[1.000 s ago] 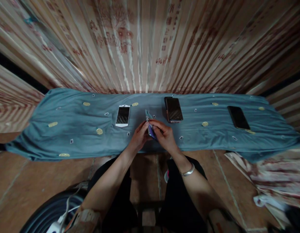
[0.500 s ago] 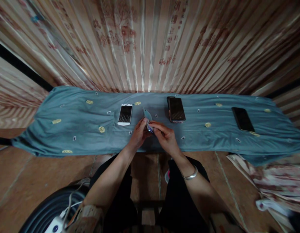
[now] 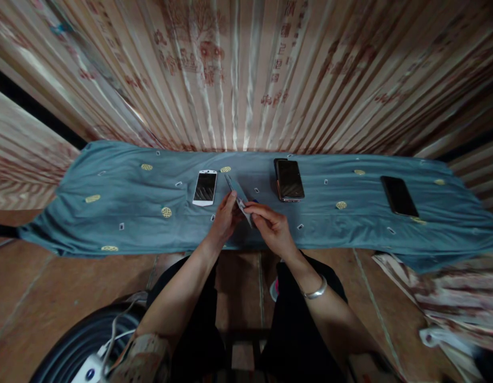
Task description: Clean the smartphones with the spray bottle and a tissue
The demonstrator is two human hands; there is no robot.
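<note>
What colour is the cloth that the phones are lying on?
The cloth is teal blue, dotted with small yellow ovals; the head view shows it.

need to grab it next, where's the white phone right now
In the head view the white phone lies face up on the blue cloth, just left of the left hand and left of the centre.

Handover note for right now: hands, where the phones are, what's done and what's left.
Left hand and right hand both grip a thin grey-blue phone, tilted on edge above the blue cloth.
On the cloth: white phone lying flat left of the hands, dark phone to the right, black phone far right. All three lie face up, untouched.
Done: one phone picked up and in hand.
Left: the held phone is not yet set down; what is being done to it is too small to tell.
</note>
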